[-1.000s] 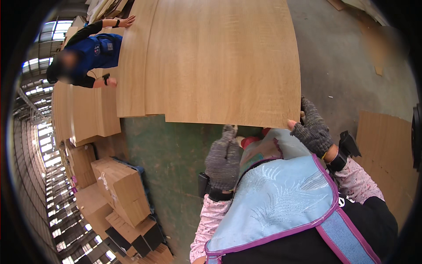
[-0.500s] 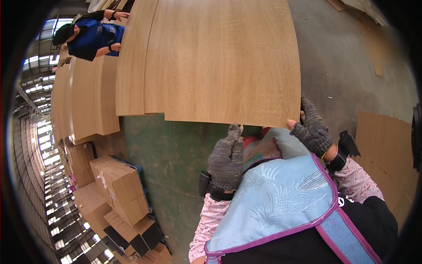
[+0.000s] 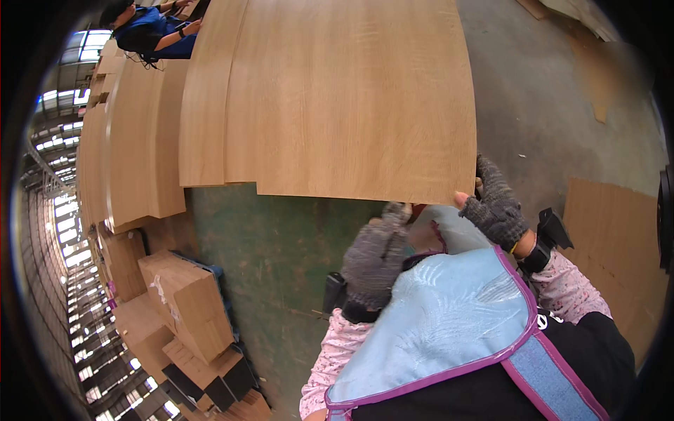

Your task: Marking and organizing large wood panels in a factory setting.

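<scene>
A large wood-grain board (image 3: 351, 105) lies flat before me, on top of other boards whose edges show at its left. At its near right corner, my right hand (image 3: 496, 209) in a grey knit glove is closed on the board, thumb at the near edge and fingers along the right side. My left hand (image 3: 375, 258), gloved alike, is closed at the near edge, its fingertips against or just under it. What the left fingers hold, if anything, is hidden. Both thumb and finger tips of the gloves look bare.
A co-worker (image 3: 158, 31) in blue stands at the far left beside the boards. More board stacks (image 3: 133, 140) stand at left, with wrapped wooden pieces (image 3: 186, 295) nearer me. Cardboard (image 3: 611, 245) lies on the floor at right. Green floor (image 3: 274, 259) shows below the boards.
My left hand has slid right along the near edge, toward the right hand. My right hand keeps its hold at the corner. The co-worker has shifted farther away and leans over.
</scene>
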